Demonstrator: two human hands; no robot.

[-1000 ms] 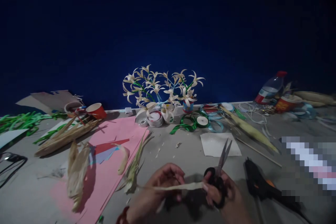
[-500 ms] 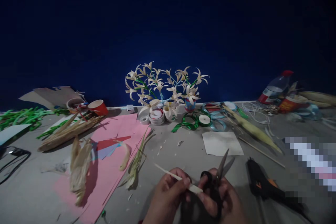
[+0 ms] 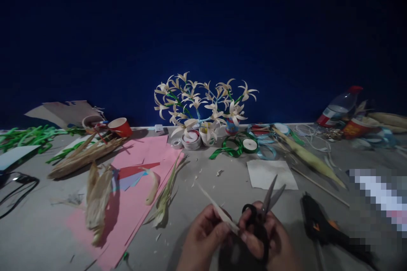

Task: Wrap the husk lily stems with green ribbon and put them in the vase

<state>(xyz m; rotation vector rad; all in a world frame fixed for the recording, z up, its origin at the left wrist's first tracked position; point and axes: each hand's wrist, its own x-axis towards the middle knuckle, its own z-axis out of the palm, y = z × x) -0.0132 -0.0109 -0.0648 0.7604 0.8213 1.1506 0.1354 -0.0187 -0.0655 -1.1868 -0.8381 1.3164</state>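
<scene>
Between the fingers of my left hand (image 3: pixel 206 235) is a narrow, pale corn husk strip (image 3: pixel 221 213), its thin tip pointing up and left. My right hand (image 3: pixel 273 237) holds black-handled scissors (image 3: pixel 269 199), blades parted and pointing up and away. My right thumb and forefinger are close to the strip's wide lower end; whether they pinch it I cannot tell. Beyond my hands lies a white paper square (image 3: pixel 271 174). Small pale scraps (image 3: pixel 219 172) are scattered ahead of the strip. Husk flowers (image 3: pixel 197 101) on green and light-blue stems stand at the back.
To the right lies a black glue gun (image 3: pixel 321 222). Pink paper (image 3: pixel 133 216) on the left carries dry husks (image 3: pixel 98 203). Green ribbon (image 3: pixel 233 146), a plastic bottle (image 3: pixel 340 108) and a red paper cup (image 3: pixel 121 128) are toward the back, before a dark blue wall (image 3: pixel 203 25).
The husk strip has turned, so its tip now points more steeply upward. My hands stay close together, and the scissors have barely moved. The view has shifted slightly.
</scene>
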